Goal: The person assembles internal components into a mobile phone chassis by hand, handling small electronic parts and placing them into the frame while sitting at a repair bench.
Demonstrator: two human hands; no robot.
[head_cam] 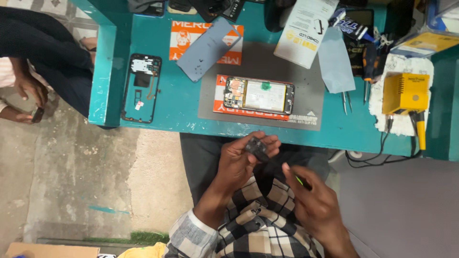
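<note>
The left hand (241, 160) is cupping a small dark part (256, 146) in its fingertips, its grip closed loosely around it just below the near edge of the desk (181, 102), while the right hand (311, 200) is pinching a thin tool with a green tip (297, 179) — its grip shut on it. The part is lying up and to the left of the right grip, close by; its long axis is running diagonally toward that hand — the tool is pointing back up at it.

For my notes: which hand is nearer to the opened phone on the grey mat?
Left. The left hand is just below the opened phone, holding a small dark part; the right hand is lower.
</note>
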